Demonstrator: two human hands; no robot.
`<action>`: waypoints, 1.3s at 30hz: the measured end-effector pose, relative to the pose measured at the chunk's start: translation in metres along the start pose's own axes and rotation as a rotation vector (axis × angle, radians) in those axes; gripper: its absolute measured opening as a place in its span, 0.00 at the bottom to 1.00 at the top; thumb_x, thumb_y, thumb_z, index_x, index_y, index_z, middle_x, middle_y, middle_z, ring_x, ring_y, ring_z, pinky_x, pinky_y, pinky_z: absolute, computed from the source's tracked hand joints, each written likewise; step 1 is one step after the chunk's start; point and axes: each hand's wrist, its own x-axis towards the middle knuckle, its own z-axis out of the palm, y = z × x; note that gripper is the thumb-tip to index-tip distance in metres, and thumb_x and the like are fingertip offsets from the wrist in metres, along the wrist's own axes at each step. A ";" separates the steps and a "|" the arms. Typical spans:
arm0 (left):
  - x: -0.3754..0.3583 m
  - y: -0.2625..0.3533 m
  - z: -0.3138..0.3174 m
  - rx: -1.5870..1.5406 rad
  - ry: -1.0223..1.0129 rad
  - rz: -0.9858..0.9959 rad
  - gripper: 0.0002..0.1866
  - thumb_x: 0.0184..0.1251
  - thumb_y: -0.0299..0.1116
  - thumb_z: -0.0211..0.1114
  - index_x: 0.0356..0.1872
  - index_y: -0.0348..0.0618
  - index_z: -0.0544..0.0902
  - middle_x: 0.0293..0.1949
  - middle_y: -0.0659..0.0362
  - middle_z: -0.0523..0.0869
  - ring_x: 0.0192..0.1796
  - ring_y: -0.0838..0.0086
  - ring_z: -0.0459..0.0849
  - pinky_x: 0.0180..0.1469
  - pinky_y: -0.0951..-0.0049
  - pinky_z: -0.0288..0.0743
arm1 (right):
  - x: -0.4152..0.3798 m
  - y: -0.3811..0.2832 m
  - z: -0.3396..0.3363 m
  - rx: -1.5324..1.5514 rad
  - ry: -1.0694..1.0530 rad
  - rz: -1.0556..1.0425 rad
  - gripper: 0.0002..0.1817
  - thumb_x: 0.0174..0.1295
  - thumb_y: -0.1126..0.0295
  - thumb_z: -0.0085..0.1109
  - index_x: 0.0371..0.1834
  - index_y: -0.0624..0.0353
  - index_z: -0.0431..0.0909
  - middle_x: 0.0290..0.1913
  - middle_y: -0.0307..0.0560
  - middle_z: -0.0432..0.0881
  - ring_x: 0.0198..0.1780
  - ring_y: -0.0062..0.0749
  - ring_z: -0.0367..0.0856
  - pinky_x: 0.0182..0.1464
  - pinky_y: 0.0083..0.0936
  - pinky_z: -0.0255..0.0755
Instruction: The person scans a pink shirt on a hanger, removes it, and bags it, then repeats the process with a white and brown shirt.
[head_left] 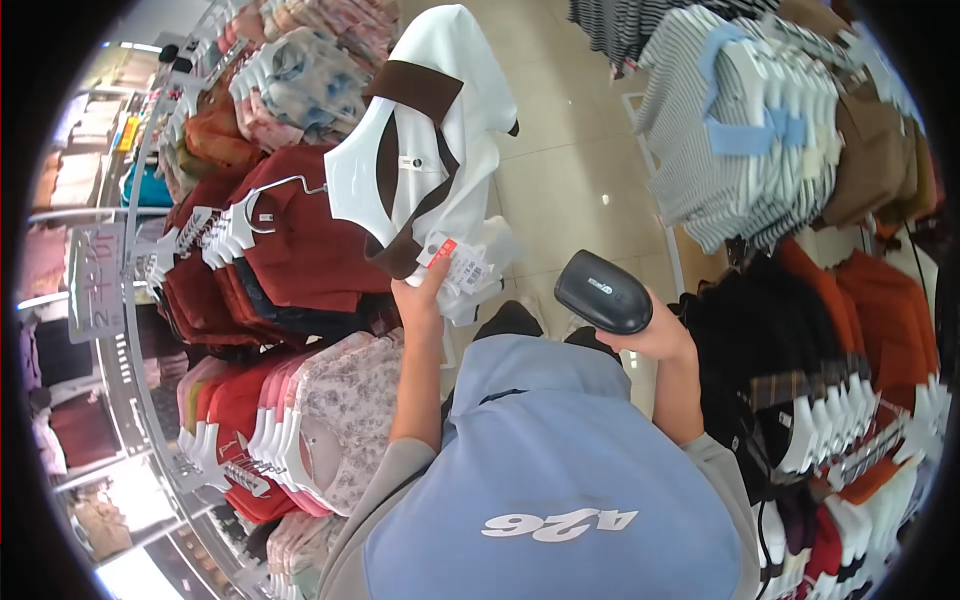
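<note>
Tiled floor, garment racks either side.

Both forearms extend forward from the torso, bare below grey sleeves. Left hand: raised ahead of the body, thumb and fingers closed in a pinch, forearm nearly straight up the view. Right hand: held a little lower, turned inward toward the midline, fingers curled in a grip. Hands well apart.
</note>
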 end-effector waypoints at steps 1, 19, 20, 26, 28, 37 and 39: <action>0.008 -0.002 -0.001 -0.014 0.023 0.003 0.21 0.55 0.23 0.69 0.51 0.33 0.75 0.44 0.56 0.82 0.44 0.72 0.83 0.49 0.71 0.76 | 0.011 0.004 -0.003 -0.052 -0.039 -0.005 0.20 0.48 0.79 0.68 0.46 0.65 0.74 0.28 0.40 0.80 0.24 0.18 0.75 0.25 0.19 0.70; 0.280 -0.013 -0.023 -0.043 -0.130 -0.042 0.19 0.53 0.25 0.71 0.47 0.33 0.78 0.41 0.57 0.84 0.41 0.75 0.82 0.46 0.74 0.74 | 0.206 -0.053 0.019 -0.064 0.353 0.049 0.15 0.48 0.79 0.66 0.40 0.64 0.75 0.26 0.39 0.77 0.23 0.19 0.75 0.25 0.19 0.68; 0.295 -0.005 -0.025 0.017 -0.177 0.011 0.19 0.53 0.26 0.71 0.47 0.33 0.78 0.42 0.57 0.84 0.41 0.75 0.81 0.47 0.74 0.73 | 0.222 -0.056 0.018 0.023 0.427 -0.031 0.16 0.49 0.80 0.65 0.42 0.64 0.74 0.26 0.39 0.77 0.23 0.20 0.74 0.25 0.19 0.69; 0.370 0.033 -0.048 0.488 -0.394 0.047 0.15 0.51 0.30 0.68 0.41 0.35 0.81 0.28 0.59 0.84 0.32 0.82 0.75 0.37 0.75 0.72 | 0.311 -0.093 0.006 0.080 0.609 -0.266 0.25 0.52 0.80 0.58 0.56 0.64 0.69 0.45 0.50 0.75 0.30 0.27 0.77 0.30 0.21 0.70; 0.387 0.049 -0.053 0.615 -0.457 0.025 0.16 0.47 0.30 0.67 0.40 0.35 0.82 0.26 0.54 0.84 0.29 0.79 0.77 0.35 0.72 0.73 | 0.342 -0.110 -0.004 0.091 0.565 -0.388 0.31 0.52 0.76 0.58 0.63 0.63 0.65 0.57 0.56 0.72 0.33 0.30 0.76 0.33 0.23 0.71; 0.471 0.061 -0.040 0.813 -0.635 0.010 0.20 0.39 0.31 0.65 0.39 0.38 0.84 0.26 0.46 0.84 0.27 0.60 0.83 0.35 0.67 0.76 | 0.508 -0.166 -0.041 -0.069 0.123 -0.374 0.27 0.53 0.77 0.61 0.58 0.69 0.68 0.46 0.53 0.78 0.29 0.24 0.78 0.33 0.23 0.73; 0.498 0.078 -0.024 0.905 -0.581 0.006 0.20 0.38 0.30 0.66 0.40 0.40 0.85 0.31 0.47 0.85 0.31 0.55 0.84 0.38 0.66 0.77 | 0.545 -0.168 -0.059 -0.085 0.136 -0.327 0.22 0.50 0.80 0.65 0.51 0.66 0.73 0.37 0.44 0.80 0.30 0.20 0.77 0.34 0.20 0.72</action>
